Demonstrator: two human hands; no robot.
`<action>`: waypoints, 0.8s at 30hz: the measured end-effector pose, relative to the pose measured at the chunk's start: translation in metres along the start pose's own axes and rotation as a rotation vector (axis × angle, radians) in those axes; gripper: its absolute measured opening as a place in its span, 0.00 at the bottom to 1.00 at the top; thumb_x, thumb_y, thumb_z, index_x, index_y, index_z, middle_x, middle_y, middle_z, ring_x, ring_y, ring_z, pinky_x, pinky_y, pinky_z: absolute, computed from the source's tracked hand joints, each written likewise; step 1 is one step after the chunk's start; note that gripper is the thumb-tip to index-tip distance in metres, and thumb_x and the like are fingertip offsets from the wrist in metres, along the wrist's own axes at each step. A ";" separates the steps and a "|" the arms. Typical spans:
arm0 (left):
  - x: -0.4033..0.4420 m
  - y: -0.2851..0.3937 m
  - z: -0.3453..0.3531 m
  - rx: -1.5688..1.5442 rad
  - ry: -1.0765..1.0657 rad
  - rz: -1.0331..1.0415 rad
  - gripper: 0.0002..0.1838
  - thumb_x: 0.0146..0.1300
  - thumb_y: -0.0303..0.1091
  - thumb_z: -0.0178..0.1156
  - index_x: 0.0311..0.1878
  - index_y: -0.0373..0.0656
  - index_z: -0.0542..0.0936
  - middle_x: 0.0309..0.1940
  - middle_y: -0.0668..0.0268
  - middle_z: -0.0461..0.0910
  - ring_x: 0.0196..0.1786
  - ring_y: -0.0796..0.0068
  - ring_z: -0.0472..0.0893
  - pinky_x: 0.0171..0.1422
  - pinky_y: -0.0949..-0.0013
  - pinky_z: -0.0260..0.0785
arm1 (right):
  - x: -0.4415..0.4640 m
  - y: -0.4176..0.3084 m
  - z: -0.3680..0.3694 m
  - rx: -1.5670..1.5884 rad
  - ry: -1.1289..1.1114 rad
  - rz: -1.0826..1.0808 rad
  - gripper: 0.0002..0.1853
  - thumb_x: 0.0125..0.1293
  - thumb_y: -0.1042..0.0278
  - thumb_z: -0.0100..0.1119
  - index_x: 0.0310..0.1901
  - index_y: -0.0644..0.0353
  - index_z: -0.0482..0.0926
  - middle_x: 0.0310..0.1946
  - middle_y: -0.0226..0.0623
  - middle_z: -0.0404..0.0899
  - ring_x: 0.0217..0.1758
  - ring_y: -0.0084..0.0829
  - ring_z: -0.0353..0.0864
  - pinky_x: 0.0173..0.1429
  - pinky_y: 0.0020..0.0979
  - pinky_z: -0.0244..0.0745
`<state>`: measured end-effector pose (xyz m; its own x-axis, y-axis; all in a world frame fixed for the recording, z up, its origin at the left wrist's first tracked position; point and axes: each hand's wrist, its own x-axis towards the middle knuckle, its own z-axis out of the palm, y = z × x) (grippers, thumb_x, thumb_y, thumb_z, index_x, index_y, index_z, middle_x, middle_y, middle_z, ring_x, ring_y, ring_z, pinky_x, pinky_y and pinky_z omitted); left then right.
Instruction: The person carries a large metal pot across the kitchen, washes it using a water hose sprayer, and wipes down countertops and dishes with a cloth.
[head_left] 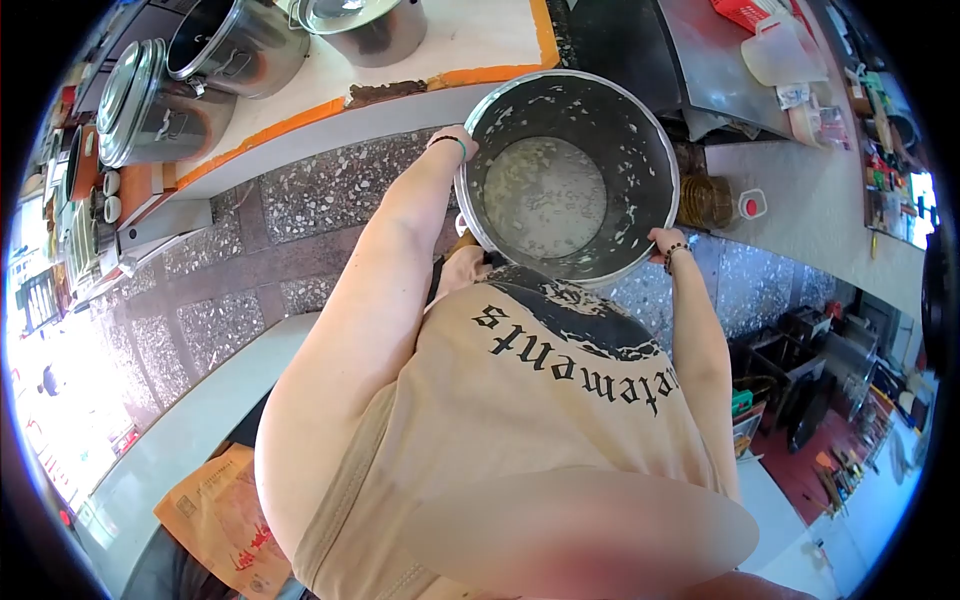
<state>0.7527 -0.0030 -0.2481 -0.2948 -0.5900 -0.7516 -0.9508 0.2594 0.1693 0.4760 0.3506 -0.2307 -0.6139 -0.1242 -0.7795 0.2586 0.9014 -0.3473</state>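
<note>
A large metal stockpot (pixel 572 102) is tipped toward me, its open mouth facing up. Pale bits cling to the dark inner wall, and a whitish, cloudy layer (pixel 545 197) covers its bottom. My left hand (pixel 455 140) is closed at the pot's left side, by the rim; a dark band and a green band circle that wrist. On the lower right side my right hand (pixel 668 243) grips the pot near the rim, with a beaded bracelet on the wrist. Both hands' fingertips are partly hidden behind the pot.
Lidded and open steel pots (pixel 240 50) stand on an orange-edged counter (pixel 270 110) at upper left. To the right are a jug of brown liquid (pixel 706 202), a grey counter (pixel 800 190) and a clear plastic pitcher (pixel 783 52). Speckled floor (pixel 320 195) runs below. A brown paper bag (pixel 225 520) lies at lower left.
</note>
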 end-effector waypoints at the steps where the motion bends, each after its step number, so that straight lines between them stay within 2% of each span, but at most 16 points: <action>1: -0.004 0.007 0.002 0.000 0.003 -0.001 0.22 0.56 0.43 0.53 0.51 0.40 0.77 0.48 0.56 0.77 0.50 0.63 0.78 0.55 0.63 0.69 | 0.000 0.002 -0.007 -0.010 0.004 -0.008 0.16 0.47 0.69 0.57 0.36 0.72 0.75 0.27 0.44 0.78 0.25 0.38 0.80 0.27 0.37 0.80; 6: -0.005 0.014 0.004 -0.001 0.009 0.005 0.23 0.56 0.44 0.53 0.51 0.40 0.76 0.48 0.56 0.77 0.51 0.63 0.78 0.56 0.63 0.68 | 0.008 0.000 -0.019 -0.082 0.004 -0.012 0.15 0.47 0.69 0.57 0.36 0.72 0.75 0.27 0.45 0.78 0.25 0.37 0.80 0.27 0.37 0.80; 12: -0.001 0.012 0.005 -0.017 0.007 -0.015 0.23 0.56 0.44 0.53 0.51 0.40 0.76 0.48 0.56 0.78 0.51 0.63 0.78 0.56 0.63 0.69 | 0.019 -0.004 -0.021 -0.022 0.007 -0.044 0.15 0.47 0.69 0.57 0.35 0.71 0.75 0.26 0.44 0.78 0.23 0.37 0.79 0.28 0.38 0.80; 13: -0.002 0.011 0.005 -0.018 0.007 -0.016 0.23 0.56 0.44 0.53 0.51 0.40 0.76 0.48 0.56 0.78 0.51 0.63 0.78 0.56 0.63 0.69 | 0.019 -0.006 -0.022 -0.030 -0.009 -0.047 0.15 0.47 0.70 0.57 0.36 0.73 0.75 0.28 0.45 0.78 0.25 0.38 0.79 0.28 0.39 0.80; 15: -0.006 0.008 0.004 0.022 0.066 0.062 0.23 0.61 0.44 0.50 0.46 0.30 0.76 0.35 0.54 0.81 0.25 0.66 0.82 0.32 0.68 0.78 | 0.016 -0.013 -0.023 -0.039 -0.025 -0.049 0.16 0.47 0.71 0.57 0.37 0.74 0.74 0.29 0.46 0.77 0.27 0.38 0.80 0.28 0.39 0.80; 19: -0.003 0.004 0.004 -0.019 0.058 0.047 0.23 0.61 0.44 0.50 0.46 0.30 0.76 0.35 0.54 0.81 0.26 0.66 0.82 0.33 0.67 0.78 | 0.015 -0.021 -0.022 -0.080 -0.033 -0.066 0.17 0.46 0.71 0.57 0.37 0.74 0.74 0.30 0.48 0.77 0.26 0.39 0.80 0.27 0.39 0.80; 21: -0.002 0.005 0.002 -0.056 -0.006 -0.057 0.23 0.56 0.46 0.53 0.50 0.39 0.77 0.46 0.57 0.79 0.47 0.64 0.80 0.54 0.64 0.70 | 0.035 -0.014 -0.021 -0.083 -0.032 -0.056 0.19 0.46 0.69 0.58 0.38 0.75 0.74 0.31 0.49 0.77 0.26 0.41 0.80 0.27 0.38 0.80; 24: -0.017 0.006 -0.005 -0.090 0.013 -0.044 0.21 0.57 0.43 0.52 0.46 0.36 0.78 0.37 0.57 0.81 0.35 0.65 0.83 0.41 0.65 0.76 | 0.024 -0.026 -0.020 -0.205 -0.021 -0.053 0.19 0.46 0.67 0.58 0.38 0.73 0.76 0.31 0.47 0.78 0.26 0.40 0.80 0.28 0.36 0.79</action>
<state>0.7518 0.0046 -0.2306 -0.2530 -0.6097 -0.7512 -0.9675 0.1632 0.1934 0.4397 0.3321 -0.2300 -0.6064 -0.1805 -0.7744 0.0677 0.9586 -0.2765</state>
